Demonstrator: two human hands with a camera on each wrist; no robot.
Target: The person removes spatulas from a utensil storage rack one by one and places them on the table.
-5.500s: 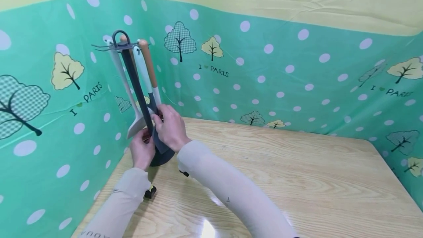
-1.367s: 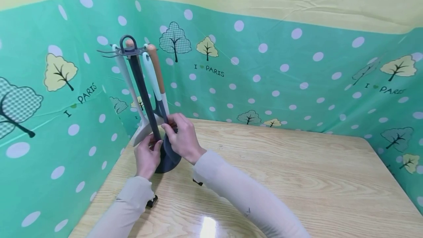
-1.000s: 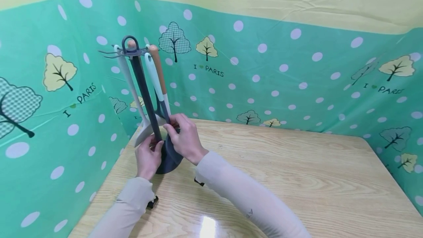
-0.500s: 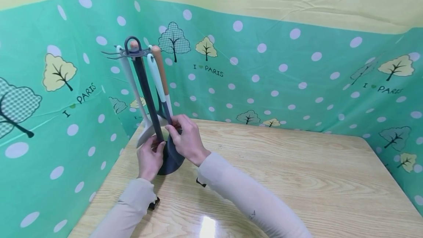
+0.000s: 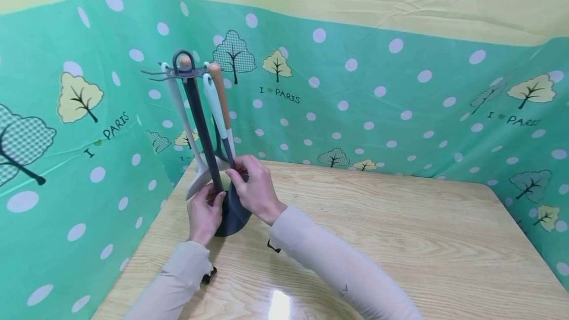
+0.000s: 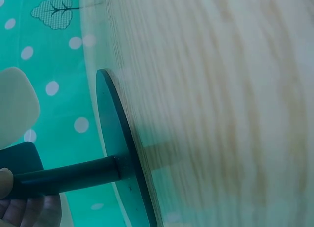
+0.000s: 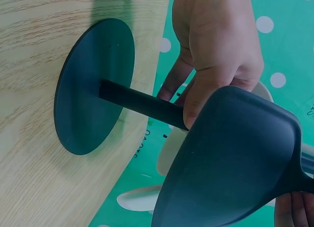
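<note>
Has a green dotted curtain (image 5: 111, 162) at far left, bending round a corner close behind the utensil stand (image 5: 203, 132), on the back-left part of the desk (image 5: 378, 231). Grips the dark pole (image 7: 140, 106) low, above the round base (image 7: 93, 89), with the left hand (image 5: 204, 217), partly in front of a pale utensil (image 5: 199, 177). Pinches the dark turner (image 7: 230, 163) at its neck with the right hand (image 5: 255, 189), close by, covering part of its head. Wears two light sleeves (image 5: 329, 256), one black clip (image 5: 209, 275) beneath each cuff. Counts: one stand, one pole, five handle tops (image 5: 215, 67) at the hooks, three pale and two wooden.
</note>
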